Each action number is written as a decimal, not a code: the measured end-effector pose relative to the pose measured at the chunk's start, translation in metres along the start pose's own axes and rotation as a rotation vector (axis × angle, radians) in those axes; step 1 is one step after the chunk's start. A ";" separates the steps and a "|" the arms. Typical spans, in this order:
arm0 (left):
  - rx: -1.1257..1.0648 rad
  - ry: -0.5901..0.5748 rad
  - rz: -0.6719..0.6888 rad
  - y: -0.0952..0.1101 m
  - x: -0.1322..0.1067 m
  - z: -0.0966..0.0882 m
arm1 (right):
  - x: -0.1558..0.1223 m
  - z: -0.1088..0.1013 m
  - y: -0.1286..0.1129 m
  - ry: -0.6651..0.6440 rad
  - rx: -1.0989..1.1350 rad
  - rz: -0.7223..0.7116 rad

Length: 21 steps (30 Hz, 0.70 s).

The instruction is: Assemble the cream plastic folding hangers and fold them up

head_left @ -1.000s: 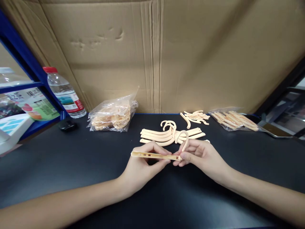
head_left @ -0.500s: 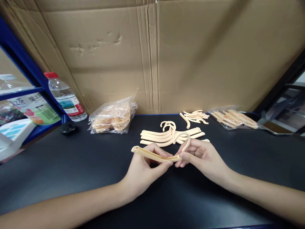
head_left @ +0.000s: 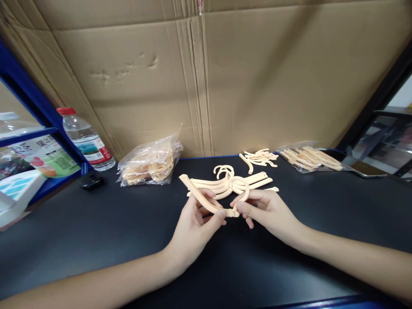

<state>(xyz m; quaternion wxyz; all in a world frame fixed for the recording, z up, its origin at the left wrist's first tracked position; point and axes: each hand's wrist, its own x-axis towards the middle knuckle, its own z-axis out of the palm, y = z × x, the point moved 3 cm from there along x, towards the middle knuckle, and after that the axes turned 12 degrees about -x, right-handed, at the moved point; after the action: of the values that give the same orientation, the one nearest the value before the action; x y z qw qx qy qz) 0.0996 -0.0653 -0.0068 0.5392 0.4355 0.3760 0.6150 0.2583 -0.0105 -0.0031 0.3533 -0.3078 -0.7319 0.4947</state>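
My left hand (head_left: 196,223) pinches a cream plastic hanger arm (head_left: 201,197), which slants up to the left. My right hand (head_left: 267,210) grips a cream hook piece (head_left: 243,193) where it meets the arm's right end. Both hands hover just above the black table (head_left: 96,231). Right behind them lies a stack of assembled cream hangers (head_left: 230,184).
A clear bag of cream parts (head_left: 151,165) lies at the back left, loose hooks (head_left: 259,157) and a bag of arms (head_left: 309,158) at the back right. A water bottle (head_left: 84,138) and a small black object (head_left: 91,181) stand by the blue shelf (head_left: 38,92). Cardboard walls the back.
The arm piece has swung from level to tilted, its left end rising. Both hands stayed at the joint with the hook.
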 end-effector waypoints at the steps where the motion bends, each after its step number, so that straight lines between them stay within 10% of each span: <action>1: 0.007 -0.011 -0.025 0.000 -0.001 0.001 | 0.000 0.001 0.001 -0.008 -0.001 0.003; 9: 0.030 -0.031 -0.131 -0.002 0.001 0.001 | 0.003 -0.003 -0.004 0.011 -0.053 -0.008; 15: -0.031 -0.028 -0.124 0.000 0.002 -0.001 | 0.049 -0.076 -0.007 0.221 -0.747 -0.307; 17: -0.039 -0.038 -0.123 0.000 0.001 0.000 | 0.070 -0.094 0.002 0.065 -1.117 -0.399; 21: -0.060 -0.029 -0.115 0.001 -0.002 -0.001 | 0.097 -0.109 0.019 -0.117 -1.173 -0.417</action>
<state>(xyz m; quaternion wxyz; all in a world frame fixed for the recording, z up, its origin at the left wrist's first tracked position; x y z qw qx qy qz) 0.0988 -0.0669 -0.0067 0.5919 0.4057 0.3738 0.5876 0.2959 0.1285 0.0279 0.1740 -0.2738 -0.9444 -0.0530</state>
